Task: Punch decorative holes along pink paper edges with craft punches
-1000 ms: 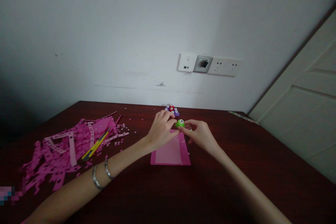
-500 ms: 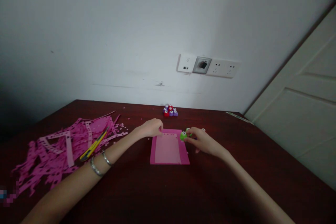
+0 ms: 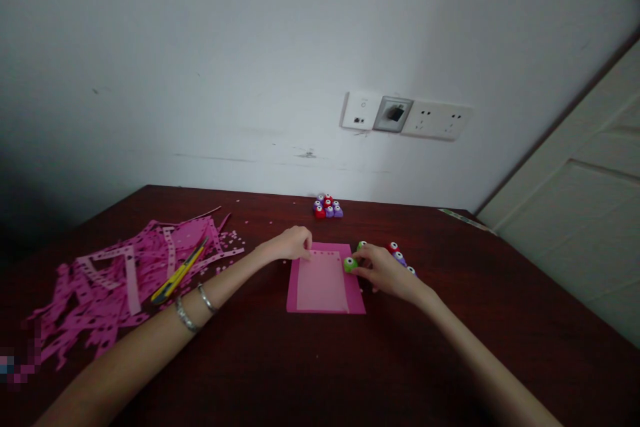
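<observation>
On the table lies a pink paper sheet [image 3: 320,287], light pink in the middle with a darker pink border and a row of small holes along the top of the light part. The curled fingers of my left hand [image 3: 290,243] pinch its upper left edge. My right hand [image 3: 386,271] is closed on a green craft punch [image 3: 350,265] with a white-ringed button, at the sheet's right border. Just behind these fingers stands another green punch [image 3: 362,245], partly hidden. Red and purple punches [image 3: 399,257] stand to the right of this hand.
More red and purple punches [image 3: 328,207] are grouped near the wall. At the left, a yellow utility knife [image 3: 180,273] rests on a heap of punched pink strips [image 3: 115,287], with tiny cut-outs around it. A ruler-like strip [image 3: 467,221] lies at the far right edge.
My right hand has brought the green punch from the sheet's top edge down to its right border. My left hand has left the punch and drawn back left to the sheet's upper left edge.
</observation>
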{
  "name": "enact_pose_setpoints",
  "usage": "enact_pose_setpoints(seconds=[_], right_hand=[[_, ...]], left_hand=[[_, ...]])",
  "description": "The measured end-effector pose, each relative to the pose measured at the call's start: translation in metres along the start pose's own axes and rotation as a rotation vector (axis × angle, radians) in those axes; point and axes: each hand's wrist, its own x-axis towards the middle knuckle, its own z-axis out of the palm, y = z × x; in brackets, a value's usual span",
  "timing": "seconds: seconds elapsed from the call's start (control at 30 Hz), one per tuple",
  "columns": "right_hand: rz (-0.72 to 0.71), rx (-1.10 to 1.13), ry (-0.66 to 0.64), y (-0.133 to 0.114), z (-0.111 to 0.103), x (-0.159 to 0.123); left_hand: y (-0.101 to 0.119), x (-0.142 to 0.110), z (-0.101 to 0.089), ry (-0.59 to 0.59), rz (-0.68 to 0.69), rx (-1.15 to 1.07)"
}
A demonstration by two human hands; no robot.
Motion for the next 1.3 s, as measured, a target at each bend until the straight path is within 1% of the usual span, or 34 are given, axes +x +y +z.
enact_pose_setpoints(seconds=[0.13, 0.23, 0.37, 0.47, 0.67, 0.97, 1.3], right_hand=[[0.007, 0.032, -0.032, 0.004, 0.000, 0.000], [0.026, 0.065, -0.055, 0.004, -0.002, -0.001], [0.056, 0.107, -0.050, 0.004, -0.004, 0.000], [0.081, 0.126, -0.048, 0.005, -0.006, 0.001], [0.116, 0.176, -0.032, 0.005, -0.012, 0.001], [0.147, 0.241, -0.013, 0.000, -0.012, 0.002], [0.155, 0.264, -0.016, -0.001, -0.010, 0.002]], left_hand=[[0.002, -0.001, 0.001, 0.016, 0.040, -0.107], [0.003, 0.000, 0.000, 0.010, 0.022, -0.157], [0.000, 0.001, -0.005, -0.018, 0.001, -0.219], [-0.002, 0.001, -0.011, -0.048, -0.017, -0.305], [-0.005, -0.002, -0.018, -0.070, -0.054, -0.470], [-0.006, -0.001, -0.016, -0.081, -0.106, -0.534], [-0.007, 0.000, -0.015, -0.070, -0.116, -0.538]])
